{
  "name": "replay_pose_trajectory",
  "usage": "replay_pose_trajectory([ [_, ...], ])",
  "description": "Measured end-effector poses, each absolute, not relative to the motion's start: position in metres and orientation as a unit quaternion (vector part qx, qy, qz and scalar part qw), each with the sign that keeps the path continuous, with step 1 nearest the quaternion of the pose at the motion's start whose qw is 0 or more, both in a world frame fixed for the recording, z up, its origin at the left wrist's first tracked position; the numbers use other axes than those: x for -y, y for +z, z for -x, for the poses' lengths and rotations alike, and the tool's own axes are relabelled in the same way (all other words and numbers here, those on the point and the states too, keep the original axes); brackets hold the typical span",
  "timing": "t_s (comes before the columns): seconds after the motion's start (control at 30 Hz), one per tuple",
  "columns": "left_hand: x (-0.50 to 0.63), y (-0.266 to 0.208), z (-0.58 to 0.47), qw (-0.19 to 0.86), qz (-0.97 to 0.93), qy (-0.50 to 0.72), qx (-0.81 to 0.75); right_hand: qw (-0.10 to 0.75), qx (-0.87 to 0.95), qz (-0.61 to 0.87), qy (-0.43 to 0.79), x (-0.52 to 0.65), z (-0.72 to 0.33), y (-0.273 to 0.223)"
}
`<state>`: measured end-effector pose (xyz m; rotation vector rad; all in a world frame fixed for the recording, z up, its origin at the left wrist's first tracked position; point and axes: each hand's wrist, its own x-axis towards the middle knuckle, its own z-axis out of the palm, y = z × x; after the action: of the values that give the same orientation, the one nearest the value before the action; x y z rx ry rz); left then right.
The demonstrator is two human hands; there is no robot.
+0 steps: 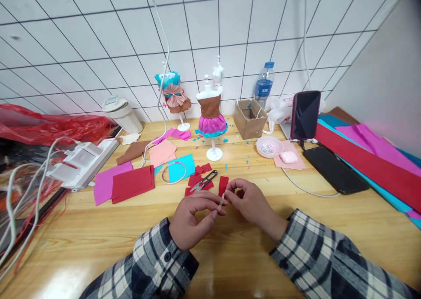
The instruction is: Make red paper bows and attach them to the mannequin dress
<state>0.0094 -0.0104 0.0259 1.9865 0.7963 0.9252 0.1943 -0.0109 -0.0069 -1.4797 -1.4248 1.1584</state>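
My left hand (194, 218) and my right hand (253, 202) meet over the front of the table. Between their fingertips runs a narrow, whitish, see-through strip (221, 202), pinched at its lower end by the left and its upper end by the right. What the strip is made of is too small to tell. Just beyond the fingers lies a small dark-red piece of crepe paper (223, 184). Thread snips (204, 182) with black handles rest on more red pieces to its left. Farther back stands a small dress form (210, 106) in a brown top and pink skirt with blue trim.
Left lie pink, peach, blue and red paper sheets (133, 185), a silvery ring (173, 172) and a power strip (83, 165). At the right are a bead dish (269, 147), a cardboard box (250, 119), phones (335, 167) and long paper strips (371, 154). A cable (166, 71) hangs down.
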Motion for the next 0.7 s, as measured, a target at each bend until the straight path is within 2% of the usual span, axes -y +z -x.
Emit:
replay_pose_trajectory([
  [0.23,0.009,0.021,-0.006,0.364,-0.791,0.390,-0.298,0.402,0.551,0.617,0.392,-0.004,-0.215,0.004],
  [0.33,0.008,0.016,-0.005,0.336,-0.803,0.409,-0.273,0.452,0.543,0.598,0.379,-0.025,-0.236,0.023],
  [0.47,0.008,0.010,-0.005,0.310,-0.824,0.407,-0.243,0.511,0.538,0.644,0.187,-0.079,-0.274,0.054],
  [0.53,0.008,0.008,-0.006,0.304,-0.830,0.404,-0.234,0.484,0.537,0.689,0.054,-0.109,-0.289,0.063],
  [0.6,0.008,0.006,-0.006,0.298,-0.834,0.403,-0.229,0.412,0.559,0.718,-0.039,-0.134,-0.299,0.065],
  [0.7,0.007,0.005,-0.006,0.286,-0.839,0.407,-0.221,0.377,0.567,0.730,-0.063,-0.156,-0.303,0.060],
])
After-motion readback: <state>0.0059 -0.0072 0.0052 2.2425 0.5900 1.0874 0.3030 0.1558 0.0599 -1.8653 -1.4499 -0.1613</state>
